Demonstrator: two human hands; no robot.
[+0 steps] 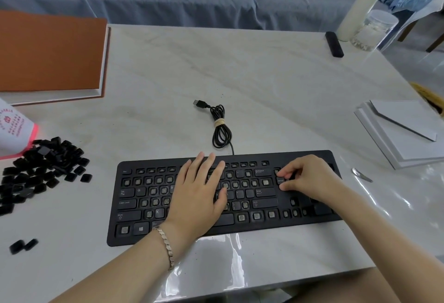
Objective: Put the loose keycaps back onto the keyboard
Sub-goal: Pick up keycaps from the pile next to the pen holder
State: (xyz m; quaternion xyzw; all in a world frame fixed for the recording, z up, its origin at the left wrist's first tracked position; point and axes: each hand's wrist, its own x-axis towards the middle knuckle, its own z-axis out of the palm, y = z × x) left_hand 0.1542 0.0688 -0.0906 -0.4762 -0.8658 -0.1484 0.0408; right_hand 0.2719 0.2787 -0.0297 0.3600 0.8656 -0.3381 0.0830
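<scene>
I noted the left hand (200, 189) lying flat, fingers straight, across the middle of the keyboard (129, 203), which had many bare sockets. The right hand (310, 177) curled over the keys beside Delete; I could not tell whether it pinched anything. Loose keycaps (40, 168) lay heaped well left of the keyboard.

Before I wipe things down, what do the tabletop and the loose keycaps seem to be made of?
Tabletop: probably marble or marble-look stone, pale with grey veins, under clear glossy film that wrinkles near the front. Loose keycaps: likely black moulded plastic, mostly matte.
</scene>
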